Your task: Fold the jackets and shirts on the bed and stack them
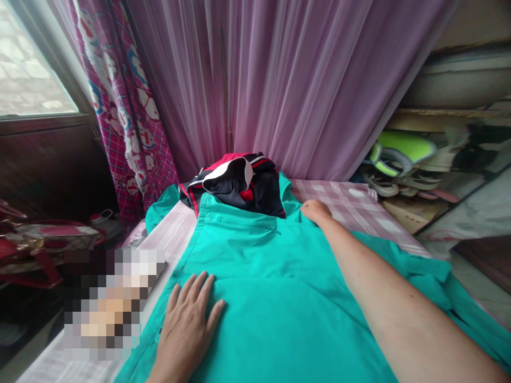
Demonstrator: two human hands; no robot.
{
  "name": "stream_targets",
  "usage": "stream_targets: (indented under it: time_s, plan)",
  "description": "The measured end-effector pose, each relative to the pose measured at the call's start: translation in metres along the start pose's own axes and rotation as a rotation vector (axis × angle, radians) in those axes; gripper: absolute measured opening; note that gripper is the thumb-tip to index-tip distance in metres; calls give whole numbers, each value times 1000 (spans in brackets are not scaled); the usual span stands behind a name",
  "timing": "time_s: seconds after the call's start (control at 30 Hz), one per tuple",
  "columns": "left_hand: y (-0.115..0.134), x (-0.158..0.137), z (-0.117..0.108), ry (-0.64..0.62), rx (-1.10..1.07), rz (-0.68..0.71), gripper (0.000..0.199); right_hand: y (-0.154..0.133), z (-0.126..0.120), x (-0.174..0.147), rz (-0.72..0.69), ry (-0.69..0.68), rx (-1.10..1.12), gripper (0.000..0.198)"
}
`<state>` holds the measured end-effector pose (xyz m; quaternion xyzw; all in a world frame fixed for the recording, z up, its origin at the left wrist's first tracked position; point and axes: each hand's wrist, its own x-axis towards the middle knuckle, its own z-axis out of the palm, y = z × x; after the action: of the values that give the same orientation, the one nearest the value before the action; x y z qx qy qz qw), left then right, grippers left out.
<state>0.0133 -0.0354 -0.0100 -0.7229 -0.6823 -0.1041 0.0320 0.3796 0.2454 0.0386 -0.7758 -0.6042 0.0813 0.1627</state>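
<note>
A teal jacket [275,303] lies spread over the table, with a short zip near its far edge and a sleeve reaching out to the right. My left hand [188,314] rests flat on its left side, fingers stretched and apart. Reaching to the far right corner, my right hand [317,210] has its fingers closed on the jacket's edge; the fingertips are hidden. Just beyond that edge sits a crumpled dark navy and red garment [263,194] with white trim, on top of more teal cloth.
A pink checked cloth [355,205] covers the table. Purple curtains [279,90] hang behind it, with a patterned curtain [120,122] at left. Shoes [385,183] and a lime-green item [411,148] fill a rack at right. A blurred patch [115,308] hides something on the left.
</note>
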Motion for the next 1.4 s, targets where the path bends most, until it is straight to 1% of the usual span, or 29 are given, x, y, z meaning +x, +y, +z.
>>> stream_targets:
  time_s: [0.03,0.1,0.17,0.2,0.23,0.3,0.4,0.47,0.53,0.57,0.6,0.63,0.7,0.73,0.77,0.83,0.9,0.97,1.0,1.07,1.13,1.23,1.4]
  plan:
    - [0,0,0,0,0,1,58,4,-7,6,39,58,4,26]
    - [-1,-1,1,1,-2,6,59,12,-22,17,138,251,63,40]
    - [-1,-1,2,2,-3,10,59,19,-32,25,178,420,185,43]
    - [-1,-1,2,3,-2,10,59,21,-35,27,163,457,250,41]
    - [-1,-1,2,3,0,9,59,22,-35,29,129,456,305,39]
    - [-1,-1,1,3,5,10,60,23,-32,29,70,380,352,38]
    - [0,0,0,5,14,15,60,23,-27,22,89,318,356,39]
    - [0,0,0,15,16,18,59,20,-27,11,122,304,322,45]
    - [0,0,0,28,15,22,59,11,-30,-4,119,325,236,51]
    - [1,0,0,32,14,25,59,2,-31,-13,78,328,184,50]
    - [1,0,0,36,13,29,59,-9,-31,-23,1,317,134,46]
    - [1,0,0,40,12,32,58,-22,-31,-32,-106,291,93,41]
    - [1,0,0,51,11,34,58,-51,-26,-50,-344,186,36,36]
    - [2,0,0,56,9,34,57,-67,-22,-57,-424,129,10,36]
    - [2,0,0,60,7,32,57,-81,-17,-63,-462,72,-15,36]
    - [2,0,0,61,0,32,56,-104,-7,-69,-453,-27,-54,37]
    - [2,0,0,56,-7,32,55,-117,1,-71,-409,-96,-81,35]
    - [3,0,1,58,-10,31,54,-121,5,-72,-390,-135,-98,33]
    - [3,0,1,62,-12,30,54,-120,5,-73,-385,-147,-104,35]
    - [3,0,2,70,-14,30,54,-117,3,-78,-387,-182,-155,49]
    - [3,0,2,71,-18,31,54,-116,-1,-85,-405,-224,-241,54]
    - [4,0,2,74,-21,31,54,-117,-9,-97,-441,-264,-343,45]
    - [5,0,2,85,-22,34,54,-120,-17,-113,-473,-234,-393,27]
